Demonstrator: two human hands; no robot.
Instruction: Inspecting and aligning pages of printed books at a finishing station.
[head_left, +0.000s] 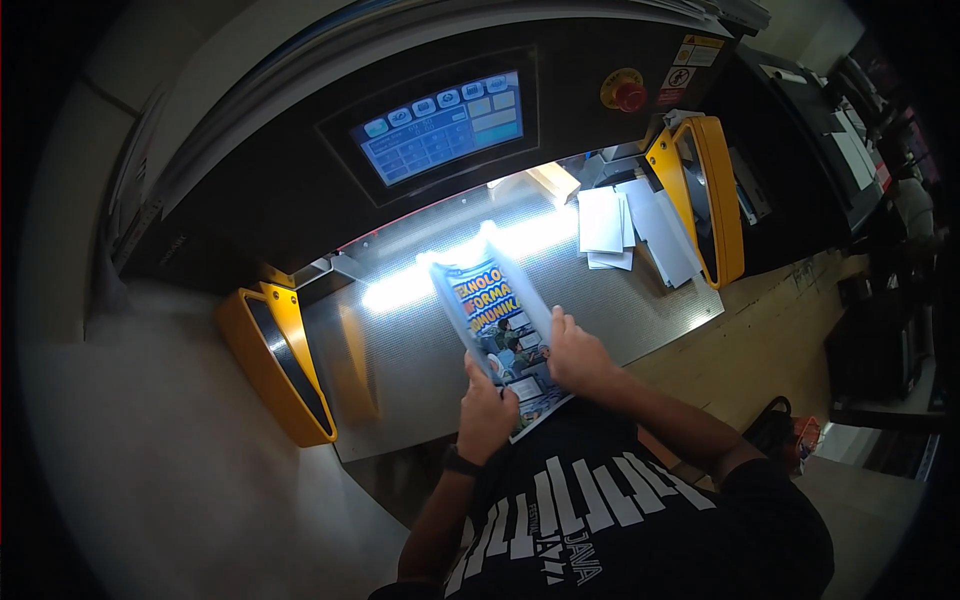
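Both my hands hold a printed booklet or stack of printed sheets (514, 330) with a colourful illustrated cover, its long sides curled up. My left hand (487, 412) grips the lower left edge, and a dark band circles that wrist. On the right edge, somewhat higher, is my right hand (581, 352). The far end of the printed matter is over the metal table (420, 367) of a paper-cutting machine, in the glare of a bright light strip. Its near end reaches my black shirt.
Yellow-framed guards (281, 367) (709, 202) flank the metal table. White paper pieces (604, 221) lie at its right, near a pale block (553, 182). Above are a lit touch screen (442, 127) and a red emergency stop button (630, 97). Papers are stacked on top of the machine.
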